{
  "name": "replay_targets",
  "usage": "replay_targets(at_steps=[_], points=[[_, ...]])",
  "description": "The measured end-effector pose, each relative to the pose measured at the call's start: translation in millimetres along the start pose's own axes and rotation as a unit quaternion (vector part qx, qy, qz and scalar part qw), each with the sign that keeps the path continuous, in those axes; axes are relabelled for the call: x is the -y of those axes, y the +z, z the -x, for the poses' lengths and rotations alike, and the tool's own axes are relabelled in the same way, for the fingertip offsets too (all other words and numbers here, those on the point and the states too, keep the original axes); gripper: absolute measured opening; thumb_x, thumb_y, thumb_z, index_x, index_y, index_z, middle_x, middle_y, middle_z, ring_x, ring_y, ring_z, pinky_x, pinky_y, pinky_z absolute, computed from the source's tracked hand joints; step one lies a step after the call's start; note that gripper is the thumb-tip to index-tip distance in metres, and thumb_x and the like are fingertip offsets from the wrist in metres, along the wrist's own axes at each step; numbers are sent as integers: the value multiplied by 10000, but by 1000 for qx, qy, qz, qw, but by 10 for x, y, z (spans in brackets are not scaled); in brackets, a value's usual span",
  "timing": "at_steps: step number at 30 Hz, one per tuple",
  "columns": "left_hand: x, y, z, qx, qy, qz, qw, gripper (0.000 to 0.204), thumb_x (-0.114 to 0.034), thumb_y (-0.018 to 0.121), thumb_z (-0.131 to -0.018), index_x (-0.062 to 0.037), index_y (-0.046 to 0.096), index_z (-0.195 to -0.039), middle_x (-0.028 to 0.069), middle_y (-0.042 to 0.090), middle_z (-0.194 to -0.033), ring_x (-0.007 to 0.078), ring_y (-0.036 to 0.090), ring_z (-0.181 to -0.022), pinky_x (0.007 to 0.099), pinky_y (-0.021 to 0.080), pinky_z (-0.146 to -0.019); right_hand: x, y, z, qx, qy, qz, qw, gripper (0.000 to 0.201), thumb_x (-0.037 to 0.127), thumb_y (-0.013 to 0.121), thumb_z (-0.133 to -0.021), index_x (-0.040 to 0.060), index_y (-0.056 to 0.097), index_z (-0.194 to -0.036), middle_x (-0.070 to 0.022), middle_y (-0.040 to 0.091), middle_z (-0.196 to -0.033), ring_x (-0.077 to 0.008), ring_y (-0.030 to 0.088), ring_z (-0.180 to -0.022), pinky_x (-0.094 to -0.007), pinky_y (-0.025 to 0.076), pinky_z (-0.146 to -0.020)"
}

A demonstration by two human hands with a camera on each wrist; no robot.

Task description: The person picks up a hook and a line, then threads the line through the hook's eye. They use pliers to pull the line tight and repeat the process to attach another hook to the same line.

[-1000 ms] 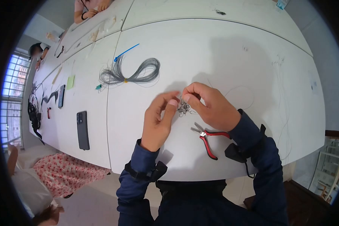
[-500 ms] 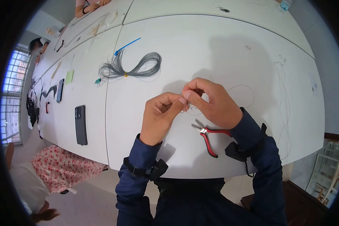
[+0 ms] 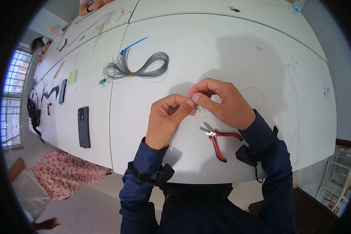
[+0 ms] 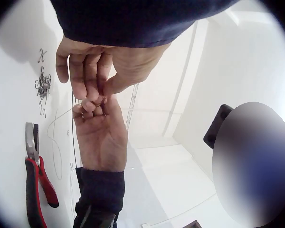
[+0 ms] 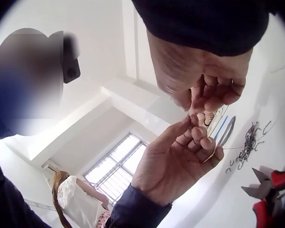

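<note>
My left hand point(image 3: 163, 123) and right hand point(image 3: 230, 105) meet at the fingertips above the table. Thumb and index finger of the left hand pinch a tiny dark fish hook point(image 5: 189, 116), mostly hidden by the fingers. My right hand pinches a thin fishing line point(image 4: 49, 130), which trails from its fingers to the table in a loose loop. Below the hands lies a pile of dark fish hooks point(image 4: 43, 86), largely covered by the fingers in the head view. Red-and-black pliers point(image 3: 212, 133) rest with jaws parted, nearer my body than the pile.
A hank of grey line point(image 3: 152, 68) tied in yellow lies at the back left, beside a blue strip point(image 3: 134, 45). Several lines with hooks point(image 3: 293, 89) stretch along the right. A black phone point(image 3: 84, 126) lies left. Other people sit around the tables.
The left hand was apart from the right, its fingers spread by the hook pile. It has since closed and come up to the right hand's fingertips. The pliers have stayed put.
</note>
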State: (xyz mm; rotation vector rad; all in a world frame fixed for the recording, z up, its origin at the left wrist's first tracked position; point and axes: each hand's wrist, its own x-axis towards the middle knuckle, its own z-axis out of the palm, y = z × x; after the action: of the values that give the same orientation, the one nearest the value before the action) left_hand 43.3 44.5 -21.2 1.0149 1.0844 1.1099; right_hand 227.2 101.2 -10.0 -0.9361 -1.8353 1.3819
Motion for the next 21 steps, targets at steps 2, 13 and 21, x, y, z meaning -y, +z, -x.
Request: replay_targets(at_steps=[2,13,21], points=[[-1,1,6,2,-3,-3,1000,156,-106,608,-969,27,683,-937,83,688,-826,143,626,-824,287,477,-843,-15,-6,-1,15,1,-5,1000,223,207,594,-948,-3,667,-967,-67,677,-808,-140,574,-745,-292,485,-724],[-81,-3,35,-63,58,89,992,160,-111,582,-988,35,649,-995,109,690,-889,168,649,-866,304,498,-848,310,-28,61,165,221,5,961,207,169,585,-967,0,614,-1083,-43,657,-805,-101,592,-751,-257,469,-690],[-234,-346,421,22,19,158,987,167,-154,520,-1015,-7,597,-1001,93,637,-804,190,631,-792,351,495,-849,215,-197,183,-33,-3,-296,955,237,194,550,-978,-7,600,-1093,-82,685,-980,-160,640,-933,-293,496,-875]])
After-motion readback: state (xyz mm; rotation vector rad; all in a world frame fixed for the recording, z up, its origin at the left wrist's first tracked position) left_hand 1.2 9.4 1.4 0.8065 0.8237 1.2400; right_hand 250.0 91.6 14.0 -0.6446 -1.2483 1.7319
